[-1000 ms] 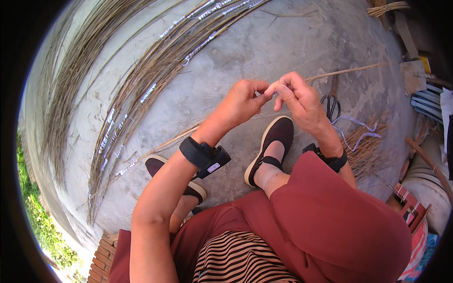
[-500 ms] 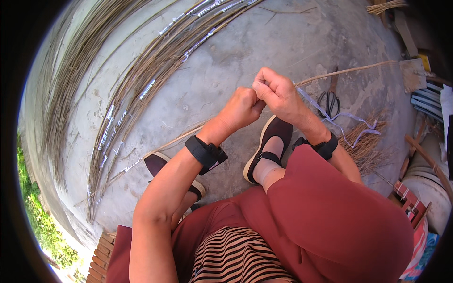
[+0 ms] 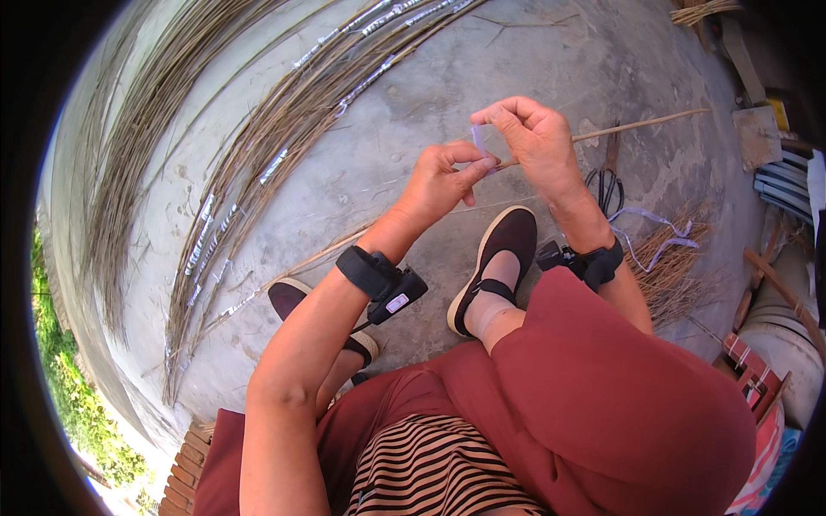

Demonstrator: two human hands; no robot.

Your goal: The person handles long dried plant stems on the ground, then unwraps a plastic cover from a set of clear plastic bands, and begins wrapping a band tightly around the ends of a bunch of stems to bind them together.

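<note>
A long thin stick (image 3: 641, 125) runs slantwise through both hands, from beside my left shoe to the upper right. With thumb and fingers closed, my left hand (image 3: 440, 182) grips the stick near its middle. A short stretch of pale purple plastic ribbon (image 3: 477, 139) rises from the stick at the left fingertips to my right hand (image 3: 540, 148). There, the right thumb and index finger pinch its upper end. Another length of purple ribbon (image 3: 658, 212) trails on the floor below the right hand. Part of the stick is hidden behind the right hand.
Long bundles of thin sticks (image 3: 275, 120), some wrapped in shiny strips, lie on the concrete floor to the left. Black-handled scissors (image 3: 607, 191) and a pile of brown twigs (image 3: 680, 267) are at the right. My shoes (image 3: 503, 249) are below the hands.
My hands, close together before, have moved apart. The right hand has shifted right, drawing a ribbon strip into sight between them; the left hand has opened out slightly around the stick.
</note>
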